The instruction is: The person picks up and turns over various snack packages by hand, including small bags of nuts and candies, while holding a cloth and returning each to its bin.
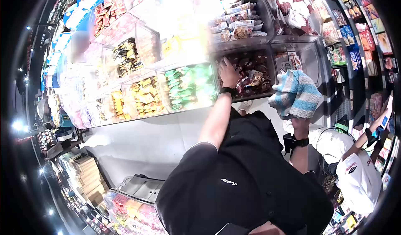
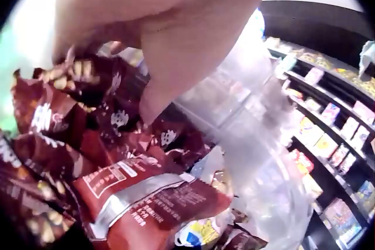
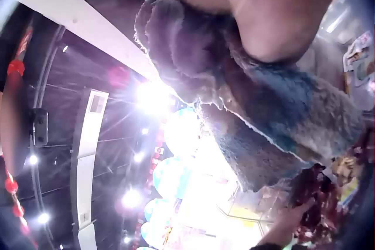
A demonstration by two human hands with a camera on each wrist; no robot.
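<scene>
My left hand [image 1: 228, 73] reaches into a clear bin of dark red snack packets [image 1: 255, 70]. In the left wrist view the thumb of this hand [image 2: 181, 39] points down among the packets, its tip right at them; the other fingers are partly hidden behind the hand. A red packet with a silver seam [image 2: 149, 197] lies just below the thumb. My right hand [image 1: 300, 125] grips a fluffy blue-and-white striped cloth [image 1: 297, 94], which covers most of the fingers in the head view. The cloth hangs in bunched folds near the bin's right side.
Green packets [image 1: 181, 86] and yellow packets [image 1: 146, 96] fill bins to the left. White snack packets [image 1: 242, 24] sit behind. At the right, a person in a white shirt [image 1: 355, 178] stands close, beside shelves of boxed goods [image 1: 351, 43].
</scene>
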